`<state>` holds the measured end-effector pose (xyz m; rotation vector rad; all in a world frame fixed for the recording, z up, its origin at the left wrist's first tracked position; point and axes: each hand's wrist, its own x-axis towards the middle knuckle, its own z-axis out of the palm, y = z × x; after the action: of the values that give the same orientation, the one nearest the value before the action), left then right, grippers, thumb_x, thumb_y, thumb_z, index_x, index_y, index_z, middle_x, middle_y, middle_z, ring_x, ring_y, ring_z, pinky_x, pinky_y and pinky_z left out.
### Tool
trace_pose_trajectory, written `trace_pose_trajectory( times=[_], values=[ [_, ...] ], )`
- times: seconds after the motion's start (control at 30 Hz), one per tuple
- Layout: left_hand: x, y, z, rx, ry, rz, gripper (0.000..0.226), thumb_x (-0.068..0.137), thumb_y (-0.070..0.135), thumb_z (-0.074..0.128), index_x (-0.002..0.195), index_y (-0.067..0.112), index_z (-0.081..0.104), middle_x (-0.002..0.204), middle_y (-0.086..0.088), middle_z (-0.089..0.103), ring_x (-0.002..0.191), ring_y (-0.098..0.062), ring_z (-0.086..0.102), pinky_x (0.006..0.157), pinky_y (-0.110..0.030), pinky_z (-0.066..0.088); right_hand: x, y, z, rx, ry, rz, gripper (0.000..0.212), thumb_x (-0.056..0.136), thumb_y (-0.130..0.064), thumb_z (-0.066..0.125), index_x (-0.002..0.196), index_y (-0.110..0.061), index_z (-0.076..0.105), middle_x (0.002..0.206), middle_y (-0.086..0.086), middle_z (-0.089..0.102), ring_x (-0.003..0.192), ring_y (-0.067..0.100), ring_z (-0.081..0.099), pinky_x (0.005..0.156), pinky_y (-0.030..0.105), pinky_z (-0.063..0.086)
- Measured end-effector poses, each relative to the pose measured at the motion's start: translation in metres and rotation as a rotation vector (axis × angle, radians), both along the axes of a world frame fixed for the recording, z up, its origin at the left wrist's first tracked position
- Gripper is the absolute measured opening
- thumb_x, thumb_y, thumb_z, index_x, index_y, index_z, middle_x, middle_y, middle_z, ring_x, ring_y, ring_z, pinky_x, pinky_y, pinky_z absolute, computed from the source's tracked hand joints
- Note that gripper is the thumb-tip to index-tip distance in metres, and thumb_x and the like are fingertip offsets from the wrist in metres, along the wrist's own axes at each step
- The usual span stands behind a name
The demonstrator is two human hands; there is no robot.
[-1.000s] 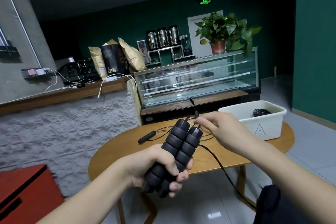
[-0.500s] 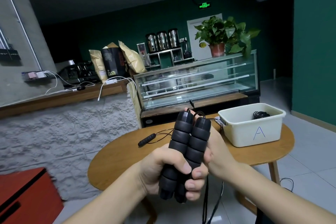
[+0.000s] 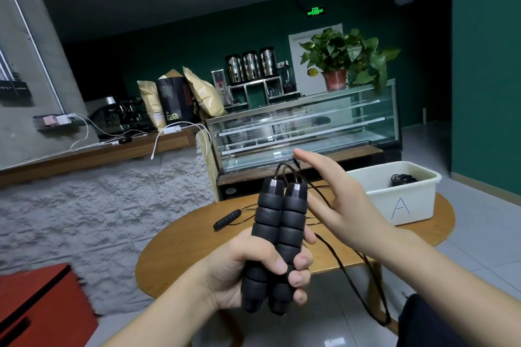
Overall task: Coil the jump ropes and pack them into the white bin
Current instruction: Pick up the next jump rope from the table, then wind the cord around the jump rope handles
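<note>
My left hand (image 3: pixel 253 267) grips the two black ribbed handles (image 3: pixel 277 222) of a jump rope, held side by side and upright. Its black cord (image 3: pixel 346 262) loops out of the handle tops and hangs down to the right, below the table edge. My right hand (image 3: pixel 338 200) is just right of the handle tops, fingers straight and spread, with the cord running behind it. A second jump rope (image 3: pixel 227 220) lies uncoiled on the round wooden table (image 3: pixel 180 248). The white bin (image 3: pixel 403 200), marked "A", stands at the table's right end with a coiled black rope (image 3: pixel 401 178) inside.
A glass display case (image 3: pixel 304 132) stands behind the table, with a potted plant (image 3: pixel 344 62) on top. A stone-faced counter (image 3: pixel 98 205) runs along the left. A red cabinet (image 3: pixel 39 307) sits at the lower left. Grey tiled floor lies to the right.
My right hand has come away from the handles and opened, fingers spread, to their right. The handles stay upright in my left hand and the cord now hangs lower right.
</note>
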<state>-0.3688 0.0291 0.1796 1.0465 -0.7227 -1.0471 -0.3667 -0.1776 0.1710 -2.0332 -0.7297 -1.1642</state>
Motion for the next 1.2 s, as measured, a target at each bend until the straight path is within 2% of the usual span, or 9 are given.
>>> trace_pose_trajectory(
  times=[0.17,0.37,0.53,0.67,0.87,0.97,1.07,1.13,1.2],
  values=[
    [-0.006,-0.006,-0.004,0.017,-0.029,-0.085,0.045,0.078,-0.001,0.049,0.123,0.002,0.05,0.091,-0.015,0.048,0.077,-0.025,0.054,0.076,-0.04,0.049,0.004,0.004,-0.002,-0.173,-0.081,0.056,0.063,0.088,0.008,0.065,0.144,-0.015,0.047,0.142,0.0,0.052,0.135,0.017,0.047,0.107,0.046,0.042],
    [-0.009,-0.007,-0.01,0.035,-0.003,-0.071,0.046,0.078,-0.001,0.044,0.123,0.004,0.052,0.09,-0.015,0.049,0.074,-0.022,0.052,0.073,-0.035,0.044,0.004,0.005,-0.009,-0.205,-0.133,0.027,0.052,0.09,0.006,0.062,0.14,-0.01,0.054,0.133,0.001,0.057,0.124,0.016,0.053,0.099,0.037,0.046],
    [-0.012,-0.008,-0.012,0.029,0.005,-0.048,0.056,0.075,-0.001,0.04,0.13,-0.006,0.051,0.1,-0.016,0.05,0.083,-0.021,0.049,0.076,-0.033,0.042,0.009,0.003,-0.006,-0.179,-0.009,0.028,0.056,0.089,0.004,0.063,0.137,-0.022,0.052,0.113,-0.019,0.047,0.102,-0.004,0.05,0.082,0.033,0.051],
    [-0.011,-0.009,-0.013,0.01,-0.025,-0.016,0.059,0.071,0.0,0.044,0.128,-0.011,0.055,0.108,-0.019,0.056,0.091,-0.023,0.053,0.08,-0.032,0.046,0.013,0.002,-0.002,-0.169,0.03,0.067,0.05,0.093,0.004,0.059,0.134,-0.023,0.054,0.114,-0.012,0.055,0.106,0.0,0.056,0.088,0.033,0.053],
    [-0.011,-0.011,-0.016,-0.029,-0.008,-0.019,0.035,0.073,0.0,0.048,0.107,-0.002,0.058,0.102,-0.025,0.061,0.088,-0.034,0.062,0.082,-0.039,0.052,0.018,0.003,0.0,-0.135,0.073,0.088,0.049,0.093,0.007,0.057,0.135,-0.017,0.056,0.114,-0.012,0.056,0.106,-0.009,0.055,0.092,0.01,0.041],
    [-0.014,-0.013,-0.014,-0.011,0.036,-0.09,0.032,0.078,0.006,0.055,0.11,0.006,0.054,0.084,-0.015,0.057,0.073,-0.027,0.06,0.077,-0.039,0.05,0.01,0.019,-0.005,0.088,0.093,0.089,0.035,0.092,-0.011,0.059,0.122,-0.03,0.057,0.108,-0.024,0.059,0.101,-0.016,0.055,0.087,0.004,0.039],
    [-0.011,-0.012,-0.008,-0.006,0.061,-0.077,0.029,0.077,0.01,0.057,0.106,0.009,0.055,0.074,-0.007,0.049,0.058,-0.016,0.05,0.062,-0.027,0.041,0.005,0.035,-0.016,0.128,0.226,0.037,0.025,0.079,-0.048,0.051,0.103,-0.054,0.046,0.092,-0.037,0.061,0.086,-0.013,0.057,0.077,0.012,0.045],
    [-0.007,-0.006,0.0,0.006,0.06,-0.004,0.027,0.075,0.007,0.057,0.102,0.008,0.056,0.071,-0.007,0.047,0.053,-0.015,0.047,0.057,-0.025,0.039,0.002,0.038,-0.023,-0.015,0.278,0.0,0.013,0.078,-0.046,0.047,0.087,-0.055,0.044,0.076,-0.025,0.06,0.07,-0.001,0.053,0.068,0.025,0.046],
    [0.001,0.002,0.009,0.056,0.009,0.132,0.026,0.071,0.006,0.057,0.097,0.007,0.057,0.068,-0.009,0.043,0.048,-0.016,0.043,0.052,-0.024,0.037,-0.004,0.037,-0.025,-0.145,0.328,0.027,0.021,0.086,-0.03,0.05,0.086,-0.046,0.036,0.071,-0.015,0.052,0.067,0.014,0.052,0.063,0.033,0.043]
  ],
)
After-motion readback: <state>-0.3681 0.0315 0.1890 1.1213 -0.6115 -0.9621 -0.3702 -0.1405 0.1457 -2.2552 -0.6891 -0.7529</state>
